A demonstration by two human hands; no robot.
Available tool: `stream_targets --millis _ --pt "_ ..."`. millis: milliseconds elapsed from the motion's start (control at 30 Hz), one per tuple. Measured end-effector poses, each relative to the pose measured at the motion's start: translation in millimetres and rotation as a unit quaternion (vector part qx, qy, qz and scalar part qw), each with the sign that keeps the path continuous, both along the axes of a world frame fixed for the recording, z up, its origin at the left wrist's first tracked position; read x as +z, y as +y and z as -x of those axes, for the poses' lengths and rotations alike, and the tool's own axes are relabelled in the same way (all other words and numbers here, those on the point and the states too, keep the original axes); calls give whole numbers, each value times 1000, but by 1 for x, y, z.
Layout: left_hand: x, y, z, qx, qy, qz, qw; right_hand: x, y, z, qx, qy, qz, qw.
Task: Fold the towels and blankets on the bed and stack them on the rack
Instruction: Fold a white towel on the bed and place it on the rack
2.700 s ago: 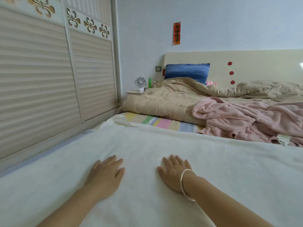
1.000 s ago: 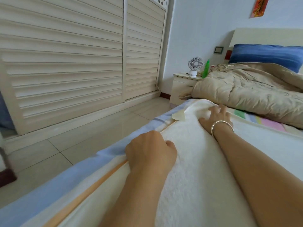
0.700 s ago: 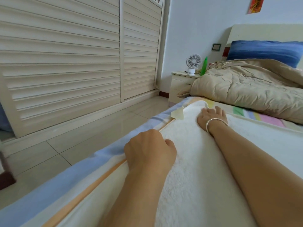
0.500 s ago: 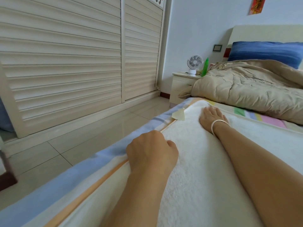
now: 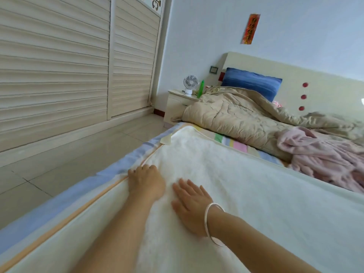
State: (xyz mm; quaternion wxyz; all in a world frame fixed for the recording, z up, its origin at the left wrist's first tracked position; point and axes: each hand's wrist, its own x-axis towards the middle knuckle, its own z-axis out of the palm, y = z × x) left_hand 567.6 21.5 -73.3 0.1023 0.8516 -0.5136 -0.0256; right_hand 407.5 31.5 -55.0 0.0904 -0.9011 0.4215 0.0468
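The left hand (image 5: 145,182) is gripping the hem of the blanket (image 5: 236,184) at the bed (image 5: 78,192)'s left edge, likely anchoring it; the right hand (image 5: 192,203), grip spread, is pressing it flat.

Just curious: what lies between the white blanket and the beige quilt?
In the head view, a strip of pastel-striped bedsheet separates the white blanket from the beige quilt.
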Motion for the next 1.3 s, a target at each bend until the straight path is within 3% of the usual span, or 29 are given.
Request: stream_targets --millis 67,167,367,467,600,700,867,933,1000,1167,1300 --pt "10 35 -2 -71 53 -15 996 4 34 9 -9 15 -7 1000" --pt "12 121 -18 -89 30 -7 996 1 90 7 -6 33 -15 999" --pt "25 301 -28 89 -11 18 996 -13 246 -4 111 -14 -13 994" --pt "46 352 -29 183 -53 -65 980 -3 307 15 139 -51 -30 989" --pt "58 403 -20 246 -22 -133 960 11 342 51 127 -79 -49 988" --pt "66 428 3 239 -26 -90 967 24 361 78 82 -106 -62 989" --pt "81 430 63 183 15 56 981 37 382 121 -3 -226 -131 965" --pt "87 422 97 132 13 79 988 41 384 143 -64 -301 -189 932" --pt "92 416 133 90 24 94 991 47 382 158 -131 -383 -262 876" --pt "98 374 262 -35 95 119 988 68 354 258 -299 -554 -455 630" --pt "95 348 375 -133 177 109 969 71 323 360 -355 -594 -468 550"
